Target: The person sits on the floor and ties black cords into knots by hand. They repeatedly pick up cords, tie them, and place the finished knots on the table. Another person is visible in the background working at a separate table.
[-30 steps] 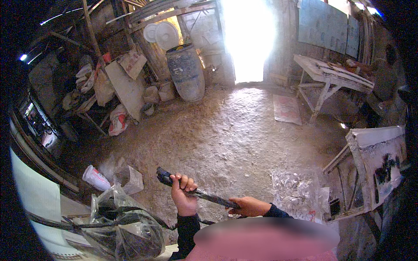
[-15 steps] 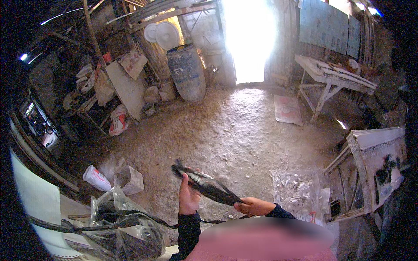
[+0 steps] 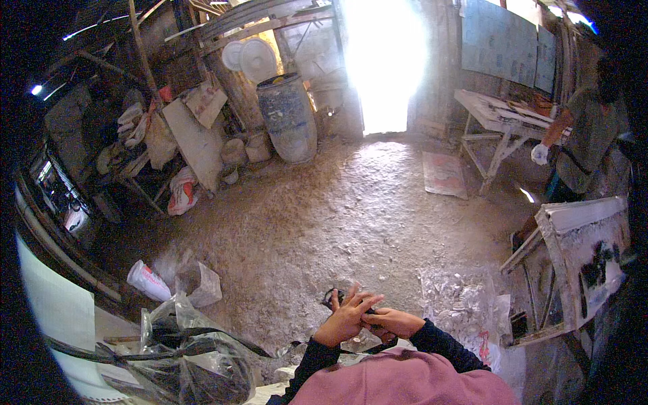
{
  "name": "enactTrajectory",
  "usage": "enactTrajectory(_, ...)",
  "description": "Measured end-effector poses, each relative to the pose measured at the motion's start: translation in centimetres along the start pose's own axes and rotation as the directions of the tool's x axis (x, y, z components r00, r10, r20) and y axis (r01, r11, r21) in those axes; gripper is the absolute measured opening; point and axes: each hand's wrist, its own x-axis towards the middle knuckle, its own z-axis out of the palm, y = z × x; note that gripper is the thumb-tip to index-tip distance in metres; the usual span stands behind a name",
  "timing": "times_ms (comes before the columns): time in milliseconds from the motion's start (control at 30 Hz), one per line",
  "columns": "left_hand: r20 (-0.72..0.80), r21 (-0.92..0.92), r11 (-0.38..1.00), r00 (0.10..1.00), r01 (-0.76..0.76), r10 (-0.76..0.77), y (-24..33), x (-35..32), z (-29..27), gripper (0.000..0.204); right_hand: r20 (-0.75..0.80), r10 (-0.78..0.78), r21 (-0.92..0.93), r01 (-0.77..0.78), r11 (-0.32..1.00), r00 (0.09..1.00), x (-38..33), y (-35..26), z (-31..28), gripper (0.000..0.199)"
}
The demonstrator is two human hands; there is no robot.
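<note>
My left hand (image 3: 343,322) and my right hand (image 3: 398,322) meet in front of my body, at the lower middle. Between them is a bundle of thin black strips (image 3: 332,297); a small loop of it sticks out past my left thumb side. The fingers of my left hand are spread across the bundle, which seems pinned under that palm. My right hand is closed on its other end, partly behind the left fingers. Most of the bundle is hidden by my hands. A long black strip (image 3: 236,341) runs from the lower left toward my lap.
Left of me lies a clear plastic bag (image 3: 189,368) with dark contents, beside a white cup-like container (image 3: 149,281) and a pale block (image 3: 199,283). Wooden stands (image 3: 580,266) and a worktable (image 3: 506,115) are at right, where a co-worker (image 3: 587,135) stands. A blue barrel (image 3: 289,118) stands far back.
The black bundle, stretched out between my hands before, is now gathered up and mostly covered. My left hand has moved right to meet the right. A co-worker has come into view at right.
</note>
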Motion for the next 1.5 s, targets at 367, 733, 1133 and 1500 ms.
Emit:
enactTrajectory(367,-0.048,-0.737,0.655,0.954,0.166,-0.297,-1.7,-0.7,0.0,0.035,0.059,-0.023,0.28,0.006,0.96,0.998,-2.2,-2.7,0.5,0.084)
enactTrajectory(733,-0.115,-0.907,0.416,0.907,0.071,-0.405,-2.4,-1.3,-0.8,0.026,-0.172,-0.425,0.333,0.459,0.824,0.889,-3.9,-3.1,0.5,0.019)
enactTrajectory(1133,0.001,-0.827,0.549,0.976,0.122,-0.217,0.8,-0.6,0.5,0.031,-0.43,-0.633,0.036,0.713,0.7,0.644,-2.9,-2.6,1.7,0.008)
enactTrajectory(1500,0.139,-0.645,0.707,0.955,0.289,-0.263,4.0,-0.9,-1.6,0.016,-0.429,-0.637,0.098,0.734,0.672,0.64,-4.0,-1.7,2.1,0.009)
